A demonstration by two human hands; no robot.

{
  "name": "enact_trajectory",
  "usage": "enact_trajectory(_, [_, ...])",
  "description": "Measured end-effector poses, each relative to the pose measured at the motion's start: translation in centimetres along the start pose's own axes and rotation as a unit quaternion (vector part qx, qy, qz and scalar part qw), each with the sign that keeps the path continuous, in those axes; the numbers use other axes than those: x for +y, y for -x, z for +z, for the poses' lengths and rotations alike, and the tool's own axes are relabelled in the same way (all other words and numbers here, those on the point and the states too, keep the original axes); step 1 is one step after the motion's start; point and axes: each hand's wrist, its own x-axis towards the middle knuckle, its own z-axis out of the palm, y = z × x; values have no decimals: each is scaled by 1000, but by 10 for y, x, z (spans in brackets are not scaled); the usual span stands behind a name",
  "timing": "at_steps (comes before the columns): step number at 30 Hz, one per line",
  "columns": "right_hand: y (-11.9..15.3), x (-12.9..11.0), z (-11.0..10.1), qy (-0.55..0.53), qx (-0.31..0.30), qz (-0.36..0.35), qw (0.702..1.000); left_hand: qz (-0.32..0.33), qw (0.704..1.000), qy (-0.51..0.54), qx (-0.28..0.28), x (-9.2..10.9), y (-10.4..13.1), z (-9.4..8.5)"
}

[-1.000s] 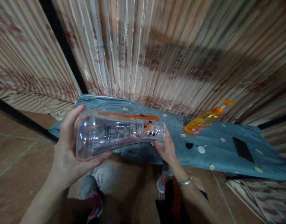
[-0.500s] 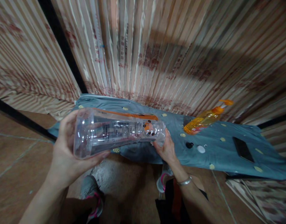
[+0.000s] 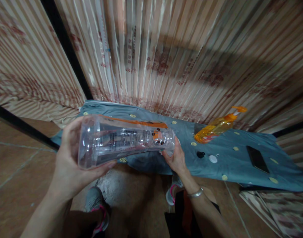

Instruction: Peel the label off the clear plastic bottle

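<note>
A clear plastic bottle (image 3: 126, 140) with an orange stripe and an orange cartoon animal print lies sideways in the air before me. My left hand (image 3: 69, 155) is wrapped round its wide end, thumb underneath. At the narrower end my right hand (image 3: 175, 157) grips it with fingers closed; something whitish shows by those fingers, too unclear to name. To the right, on the blue-grey cloth (image 3: 151, 163), lie a small black cap-like piece (image 3: 201, 154) and a round white lid (image 3: 213, 159).
A pump bottle (image 3: 214, 129) of yellow liquid stands toward the back right of the cloth. Further right lies a black phone (image 3: 257, 158). Striped curtains (image 3: 161, 59) hang behind, with a dark metal post (image 3: 67, 49) at left. My shoes (image 3: 95, 200) are on the brown floor below.
</note>
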Motion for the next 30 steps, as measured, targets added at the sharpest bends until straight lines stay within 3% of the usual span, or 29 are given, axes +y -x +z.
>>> enact_trajectory(13, [-1,-1,-1,1,6,-9,1000,2,1000,-10,10,1,-1,1])
enact_trajectory(19, [-1,0,-1,3,3,-10,1000,2,999,-36,-23,0,-3,-4])
enact_trajectory(30, [-1,0,0,9,11,-23,1000,7,999,-49,-22,0,-1,-4])
